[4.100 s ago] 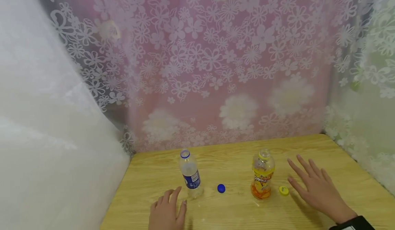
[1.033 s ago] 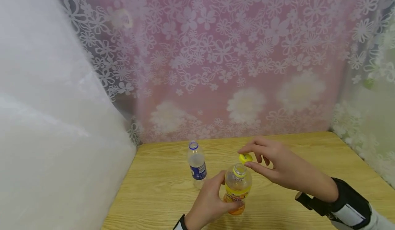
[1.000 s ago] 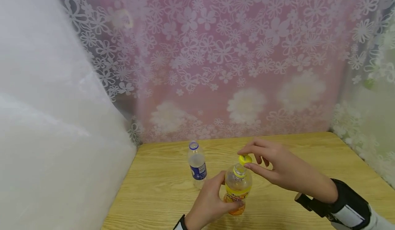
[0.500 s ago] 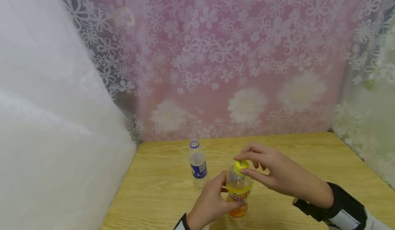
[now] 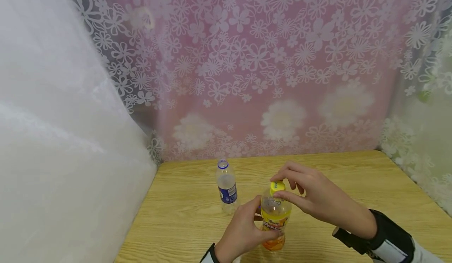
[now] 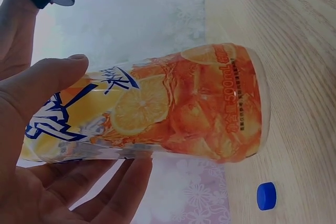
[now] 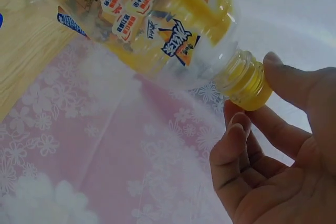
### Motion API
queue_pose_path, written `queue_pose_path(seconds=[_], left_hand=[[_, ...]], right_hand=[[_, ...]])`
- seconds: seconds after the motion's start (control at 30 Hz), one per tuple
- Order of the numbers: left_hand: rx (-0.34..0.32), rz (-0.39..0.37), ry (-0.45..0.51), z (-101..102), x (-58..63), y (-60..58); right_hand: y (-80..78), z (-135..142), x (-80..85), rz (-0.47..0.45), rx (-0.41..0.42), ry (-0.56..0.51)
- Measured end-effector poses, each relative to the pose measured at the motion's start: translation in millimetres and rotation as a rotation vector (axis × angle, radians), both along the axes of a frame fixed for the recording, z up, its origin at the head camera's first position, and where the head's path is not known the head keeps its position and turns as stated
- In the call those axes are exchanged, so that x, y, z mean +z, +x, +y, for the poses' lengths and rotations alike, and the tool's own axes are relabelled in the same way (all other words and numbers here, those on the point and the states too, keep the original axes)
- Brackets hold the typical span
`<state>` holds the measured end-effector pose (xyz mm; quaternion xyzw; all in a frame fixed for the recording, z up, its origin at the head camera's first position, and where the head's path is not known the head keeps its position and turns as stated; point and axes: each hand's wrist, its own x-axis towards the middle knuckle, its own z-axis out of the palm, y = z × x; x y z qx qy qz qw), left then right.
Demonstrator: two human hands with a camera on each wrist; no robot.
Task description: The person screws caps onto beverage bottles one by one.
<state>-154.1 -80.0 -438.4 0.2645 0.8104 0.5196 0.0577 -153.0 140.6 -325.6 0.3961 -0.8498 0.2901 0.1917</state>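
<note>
While the left hand [image 5: 243,225] wraps its thumb and fingers around the lower half of an orange-and-yellow bottle [image 5: 275,214], the right hand [image 5: 307,192] pinches a yellow cap [image 5: 277,187] between thumb and fingertips at the bottle's mouth. The right wrist view shows the cap over the neck, with clear threads visible below it. The held bottle stands roughly upright at the near part of the table; whether its base touches the wood or hangs just above it is hard to judge from these angles. Its label carries citrus slices and ice.

Near that base, a blue cap [image 6: 266,196] lies on the tabletop. Farther to the person's left, behind the left hand, a clear bottle with a blue label [image 5: 226,192] stands upright, its open mouth ringed in blue.

Beneath everything runs a pale yellow wooden table [image 5: 187,204], its grain streaking across the surface and its far right corner rounded. Behind the far edge hangs a pink curtain [image 5: 229,78] patterned with white flowers. A plain, glossy white sheet [image 5: 63,118] slopes down on the left, and a pale greenish floral sheet [image 5: 416,149] closes the right side.
</note>
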Motion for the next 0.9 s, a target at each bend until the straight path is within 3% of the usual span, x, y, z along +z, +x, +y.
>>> queue_pose_path(seconds=[0.4,0.7,0.9], left_hand=[[-0.014,-0.038,0.021,-0.7,1.0,0.3],[-0.033,-0.039,0.061,1.5,-2.2,2.3],[-0.035,-0.042,0.073,2.7,-2.4,2.2]], right_hand=[[-1.5,0.4,-1.2,0.015,0.110,-0.040],[2.3,-5.6,-6.9,-0.033,-0.046,-0.075],[1.7,-6.4,-9.1,-0.052,-0.029,-0.106]])
